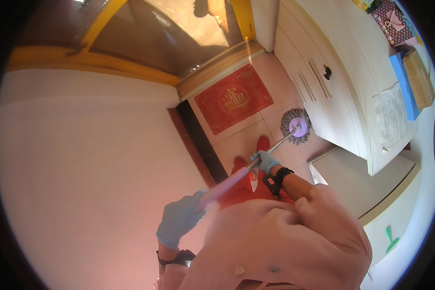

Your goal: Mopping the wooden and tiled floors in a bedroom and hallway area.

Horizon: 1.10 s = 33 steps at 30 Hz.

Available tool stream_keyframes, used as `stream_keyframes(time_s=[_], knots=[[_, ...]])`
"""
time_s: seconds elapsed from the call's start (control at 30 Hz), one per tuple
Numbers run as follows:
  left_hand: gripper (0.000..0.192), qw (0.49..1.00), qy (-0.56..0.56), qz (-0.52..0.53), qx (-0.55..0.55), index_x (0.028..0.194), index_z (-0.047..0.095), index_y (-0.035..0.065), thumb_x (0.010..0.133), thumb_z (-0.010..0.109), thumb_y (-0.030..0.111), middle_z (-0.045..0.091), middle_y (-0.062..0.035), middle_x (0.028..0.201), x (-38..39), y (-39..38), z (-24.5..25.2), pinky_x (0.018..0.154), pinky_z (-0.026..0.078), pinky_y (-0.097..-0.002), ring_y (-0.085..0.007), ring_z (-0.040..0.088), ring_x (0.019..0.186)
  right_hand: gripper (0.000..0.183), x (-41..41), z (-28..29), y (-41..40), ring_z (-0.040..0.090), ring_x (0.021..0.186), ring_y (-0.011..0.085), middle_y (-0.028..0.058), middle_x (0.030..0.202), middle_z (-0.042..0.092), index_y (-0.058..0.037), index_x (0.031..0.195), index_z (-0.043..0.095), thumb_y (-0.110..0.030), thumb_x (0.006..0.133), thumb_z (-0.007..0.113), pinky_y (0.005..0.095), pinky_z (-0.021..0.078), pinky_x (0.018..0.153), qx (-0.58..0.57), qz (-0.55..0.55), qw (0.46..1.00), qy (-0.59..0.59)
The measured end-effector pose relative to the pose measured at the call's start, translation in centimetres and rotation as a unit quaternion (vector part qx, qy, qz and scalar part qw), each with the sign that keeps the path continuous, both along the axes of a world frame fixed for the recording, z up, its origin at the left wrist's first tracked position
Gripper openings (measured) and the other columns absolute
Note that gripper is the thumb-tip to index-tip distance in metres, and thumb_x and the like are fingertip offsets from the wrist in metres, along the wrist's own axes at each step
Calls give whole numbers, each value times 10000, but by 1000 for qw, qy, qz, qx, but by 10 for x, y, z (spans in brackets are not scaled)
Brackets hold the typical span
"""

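A spin mop reaches from the lower left of the view to its round head (298, 127), which rests on the floor tiles against the foot of the white cabinet. The head has a lilac disc ringed with grey-and-white strands. My left hand (181, 217), in a light blue glove, is closed around the upper end of the pink handle grip (223, 186). Lower down, my right hand (265, 161), gloved too, grips the metal pole (279, 144) just below the pink sleeve. Dark straps circle both wrists, and a small black device hangs at the right one.
A red doormat (234, 98) with gold characters lies before the yellow-framed door (248, 21). The white cabinet (333, 94) stands right, keys in its front; a blue box (404, 87) and a printed sheet (393, 116) lie on top. A bare wall (87, 174) fills the left.
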<state>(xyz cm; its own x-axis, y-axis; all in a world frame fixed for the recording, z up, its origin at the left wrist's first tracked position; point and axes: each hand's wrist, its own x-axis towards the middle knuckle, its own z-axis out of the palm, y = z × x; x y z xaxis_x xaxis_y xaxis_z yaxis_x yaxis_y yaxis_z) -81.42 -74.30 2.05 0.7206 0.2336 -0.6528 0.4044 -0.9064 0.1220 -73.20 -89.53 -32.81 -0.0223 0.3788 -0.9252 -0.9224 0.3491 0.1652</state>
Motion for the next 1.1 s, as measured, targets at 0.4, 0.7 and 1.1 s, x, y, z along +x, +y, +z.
stream_keyframes(time_s=[0.4, 0.7, 1.1], knots=[[439, 993, -68, 85, 49, 1012, 426, 159, 602, 569, 226, 507, -45, 670, -114, -43, -7, 461, 418, -272, -184, 510, 537, 49, -82, -83, 14, 411, 468, 185, 78, 543, 382, -26, 666, 367, -15, 691, 326, 289, 388, 461, 131, 52, 988, -65], [487, 922, 0, 376, 88, 1001, 447, 113, 552, 607, 215, 542, -108, 733, -263, -143, -8, 538, 428, -299, -226, 536, 609, 187, -192, -2, 31, 380, 508, 178, 55, 512, 341, -91, 573, 357, -141, 744, 300, 328, 332, 484, 168, 221, 959, -54], [311, 869, 56, 468, 154, 928, 453, 114, 641, 522, 211, 528, -149, 680, -285, -230, 43, 493, 427, -371, -309, 523, 592, 96, -321, 39, 1, 328, 605, 104, -12, 594, 312, -83, 586, 373, -83, 672, 415, 226, 268, 520, 492, 240, 832, -86]])
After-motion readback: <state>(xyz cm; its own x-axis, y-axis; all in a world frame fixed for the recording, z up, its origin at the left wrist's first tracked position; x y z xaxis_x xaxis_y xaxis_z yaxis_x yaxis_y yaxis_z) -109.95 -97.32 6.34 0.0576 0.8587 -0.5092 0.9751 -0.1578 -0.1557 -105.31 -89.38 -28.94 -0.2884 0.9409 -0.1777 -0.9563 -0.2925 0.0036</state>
